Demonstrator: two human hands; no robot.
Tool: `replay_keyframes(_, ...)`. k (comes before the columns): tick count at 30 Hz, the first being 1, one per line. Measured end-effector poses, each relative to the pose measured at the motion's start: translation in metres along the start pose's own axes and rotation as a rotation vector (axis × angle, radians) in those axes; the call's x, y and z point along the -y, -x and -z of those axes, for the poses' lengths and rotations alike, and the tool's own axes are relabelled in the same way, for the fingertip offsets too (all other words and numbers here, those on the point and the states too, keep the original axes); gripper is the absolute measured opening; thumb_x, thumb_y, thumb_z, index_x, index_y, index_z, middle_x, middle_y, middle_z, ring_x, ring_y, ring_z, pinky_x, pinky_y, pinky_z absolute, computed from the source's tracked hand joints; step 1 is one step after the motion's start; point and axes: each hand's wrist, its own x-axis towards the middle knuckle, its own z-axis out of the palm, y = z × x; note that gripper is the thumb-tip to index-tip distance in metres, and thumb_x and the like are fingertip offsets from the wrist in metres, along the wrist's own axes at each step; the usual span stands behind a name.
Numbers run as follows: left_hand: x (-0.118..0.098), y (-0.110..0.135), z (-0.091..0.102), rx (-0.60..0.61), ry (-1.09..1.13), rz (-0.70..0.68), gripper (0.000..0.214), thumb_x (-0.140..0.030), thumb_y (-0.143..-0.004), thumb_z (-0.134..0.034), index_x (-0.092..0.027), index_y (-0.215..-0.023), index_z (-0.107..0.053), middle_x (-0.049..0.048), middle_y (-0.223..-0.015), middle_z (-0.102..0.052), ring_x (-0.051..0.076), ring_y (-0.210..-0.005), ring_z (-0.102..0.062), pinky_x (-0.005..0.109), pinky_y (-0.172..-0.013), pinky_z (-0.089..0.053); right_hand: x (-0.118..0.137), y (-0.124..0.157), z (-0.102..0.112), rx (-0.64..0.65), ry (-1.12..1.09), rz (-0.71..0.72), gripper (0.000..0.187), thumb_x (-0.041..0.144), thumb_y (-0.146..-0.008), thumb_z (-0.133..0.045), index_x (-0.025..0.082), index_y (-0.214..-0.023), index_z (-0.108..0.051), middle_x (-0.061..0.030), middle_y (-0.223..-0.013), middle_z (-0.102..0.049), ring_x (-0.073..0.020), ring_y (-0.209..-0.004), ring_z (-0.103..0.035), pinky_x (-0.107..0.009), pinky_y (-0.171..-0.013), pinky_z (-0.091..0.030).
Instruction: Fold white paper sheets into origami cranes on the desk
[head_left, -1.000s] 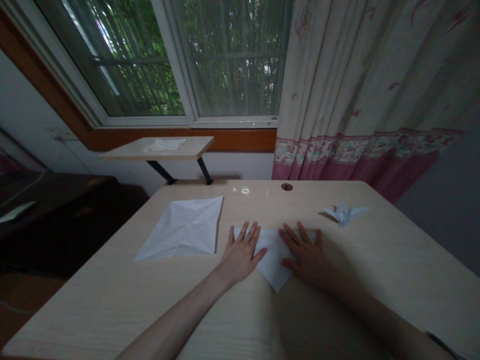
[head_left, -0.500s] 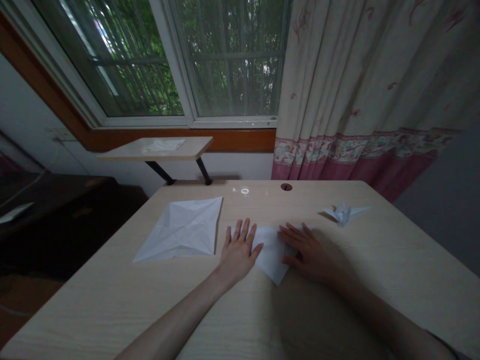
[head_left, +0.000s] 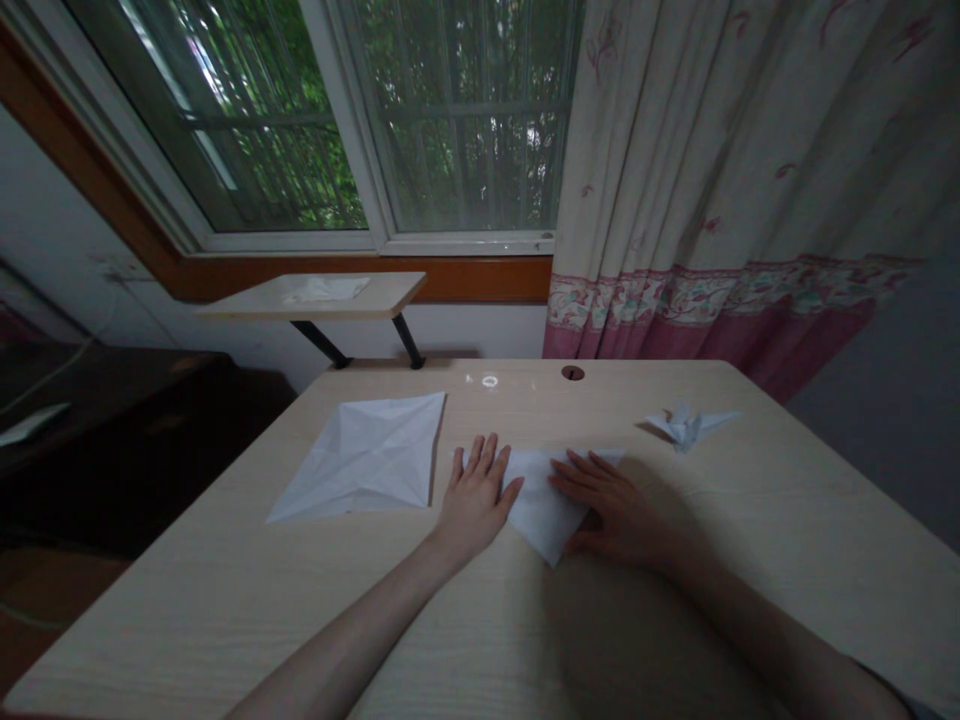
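A white sheet folded into a triangle (head_left: 541,502) lies on the pale wooden table (head_left: 465,640), point toward me. My left hand (head_left: 474,495) lies flat on its left part, fingers stretched out. My right hand (head_left: 609,510) rests flat on its right part, fingers pointing left across the paper, thumb near the lower edge. Both hands press the paper and hold nothing.
A creased white square sheet (head_left: 366,458) lies to the left of my hands. A small folded paper crane (head_left: 688,426) sits at the right. A cable hole (head_left: 573,373) is at the table's far edge. A small shelf (head_left: 311,297), window and curtain (head_left: 720,180) stand behind.
My right hand has slid left over the folded triangle, covering less of its right corner. My left hand shifted slightly left and away from me. The paper stays on the table.
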Motion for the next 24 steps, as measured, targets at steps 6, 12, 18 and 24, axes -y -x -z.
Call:
replay_keyframes(6,-0.004,-0.001,0.016,-0.055,0.163,-0.033,0.041,-0.044,-0.104,-0.037,-0.022,-0.13,-0.06,0.008,-0.148,-0.052,0.028,-0.141,-0.042,0.06,-0.119,-0.022,0.004,0.0,0.007,-0.006,-0.026,-0.009,0.069,0.059,-0.085,-0.065,0.026,-0.144,-0.05,-0.0068,-0.148,-0.051,-0.0283,-0.143,-0.038,-0.054,-0.12,-0.026)
replay_keyframes(12,0.001,-0.002,0.03,-0.107,0.322,-0.264,0.035,-0.043,-0.103,-0.039,-0.026,-0.122,-0.064,0.0044,-0.136,-0.063,0.023,-0.131,-0.052,0.057,-0.121,-0.017,0.004,0.001,0.009,-0.031,-0.023,-0.025,0.063,0.059,-0.086,-0.064,0.026,-0.14,-0.056,-0.0066,-0.142,-0.058,-0.0287,-0.139,-0.044,-0.053,-0.117,-0.032)
replay_keyframes(18,0.005,-0.005,0.034,-0.128,0.446,-0.493,0.046,-0.061,-0.08,-0.069,-0.022,-0.103,-0.061,0.0086,-0.128,-0.067,0.026,-0.123,-0.058,0.052,-0.12,-0.022,0.002,0.002,0.008,-0.046,-0.034,-0.013,0.053,0.052,-0.091,-0.059,0.026,-0.137,-0.058,-0.0066,-0.14,-0.06,-0.0303,-0.136,-0.049,-0.055,-0.114,-0.035)
replay_keyframes(24,0.001,-0.005,0.034,-0.139,0.388,-0.527,0.038,-0.033,-0.074,-0.071,-0.023,-0.107,-0.055,0.0081,-0.127,-0.065,0.026,-0.122,-0.058,0.052,-0.121,-0.022,0.003,0.002,0.008,-0.113,-0.051,-0.016,0.048,0.05,-0.092,-0.059,0.026,-0.134,-0.061,-0.0067,-0.136,-0.063,-0.03,-0.131,-0.053,-0.055,-0.111,-0.04)
